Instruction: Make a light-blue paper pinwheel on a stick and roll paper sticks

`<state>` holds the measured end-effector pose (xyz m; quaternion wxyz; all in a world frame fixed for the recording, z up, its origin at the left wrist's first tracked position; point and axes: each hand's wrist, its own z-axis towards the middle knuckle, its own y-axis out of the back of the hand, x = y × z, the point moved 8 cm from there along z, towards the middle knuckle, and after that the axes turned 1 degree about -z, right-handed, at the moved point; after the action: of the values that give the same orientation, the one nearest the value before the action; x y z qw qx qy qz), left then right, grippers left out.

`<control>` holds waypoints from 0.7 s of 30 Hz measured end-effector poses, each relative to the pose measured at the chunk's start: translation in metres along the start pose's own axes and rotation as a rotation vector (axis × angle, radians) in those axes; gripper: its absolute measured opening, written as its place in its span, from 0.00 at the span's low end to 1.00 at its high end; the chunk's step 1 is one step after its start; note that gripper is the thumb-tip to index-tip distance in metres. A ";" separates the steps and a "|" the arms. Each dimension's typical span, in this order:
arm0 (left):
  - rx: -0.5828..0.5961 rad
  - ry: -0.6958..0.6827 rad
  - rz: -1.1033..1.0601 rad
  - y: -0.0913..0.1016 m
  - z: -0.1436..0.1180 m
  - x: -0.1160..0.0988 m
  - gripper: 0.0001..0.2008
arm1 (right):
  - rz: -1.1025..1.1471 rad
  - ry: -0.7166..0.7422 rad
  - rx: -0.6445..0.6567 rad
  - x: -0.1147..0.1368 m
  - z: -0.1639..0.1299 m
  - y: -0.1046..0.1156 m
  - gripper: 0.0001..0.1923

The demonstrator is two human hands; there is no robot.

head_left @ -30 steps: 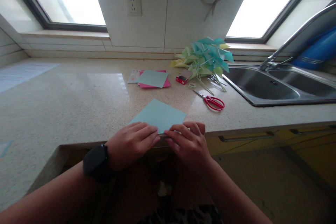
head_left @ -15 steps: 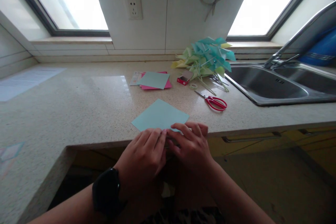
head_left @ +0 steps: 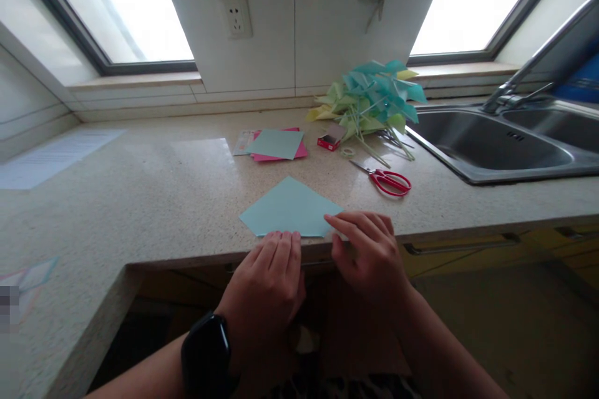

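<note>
One pale blue sheet (head_left: pixel 291 209) lies flat on the counter (head_left: pixel 154 199), close to its near edge. Two hands work at that sheet's near border. The left hand (head_left: pixel 271 280), with a black watch (head_left: pixel 206 355) on its wrist, lies palm down with its fingers together and straight, the tips touching the sheet's near edge; it grips nothing. The right hand (head_left: pixel 367 249) sits just to the right, its fingers loosely curled and the forefinger pressing on the sheet's near right corner; whether the thumb pinches the paper from below cannot be told.

Farther back, near the middle of the counter, is one small stack of paper (head_left: pixel 276 144): a blue sheet on top, a pink one under it, and a printed white piece showing at the left. To its right stands one small red box (head_left: pixel 330 140), and a small ring (head_left: pixel 346 151) lies near it. One pair of red-handled scissors (head_left: pixel 386 179) lies to the right of the blue sheet, well apart from it. Beyond them is one heap of pinwheels (head_left: pixel 372 100) in teal, green and yellow, too tangled to count. At far right is one steel sink (head_left: pixel 486 149) with two basins and one tap (head_left: pixel 519 84). One white paper (head_left: pixel 51 156) lies at far left. Two windows flank a tiled wall with one socket (head_left: pixel 237 15).
</note>
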<state>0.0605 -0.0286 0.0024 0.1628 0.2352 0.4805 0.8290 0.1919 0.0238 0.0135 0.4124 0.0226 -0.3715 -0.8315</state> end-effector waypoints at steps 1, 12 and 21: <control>-0.007 0.001 -0.003 0.001 0.001 0.001 0.22 | -0.018 -0.004 -0.002 -0.005 0.002 0.003 0.15; 0.010 -0.025 0.052 -0.005 0.007 0.001 0.23 | -0.177 -0.062 0.137 -0.038 0.016 0.001 0.15; 0.030 -0.068 0.045 -0.013 0.010 0.003 0.24 | -0.232 -0.061 0.163 -0.034 0.012 -0.003 0.14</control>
<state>0.0636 -0.0137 -0.0039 0.1568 0.2762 0.4816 0.8168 0.2081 0.0566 0.0109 0.2987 0.0737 -0.4449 -0.8411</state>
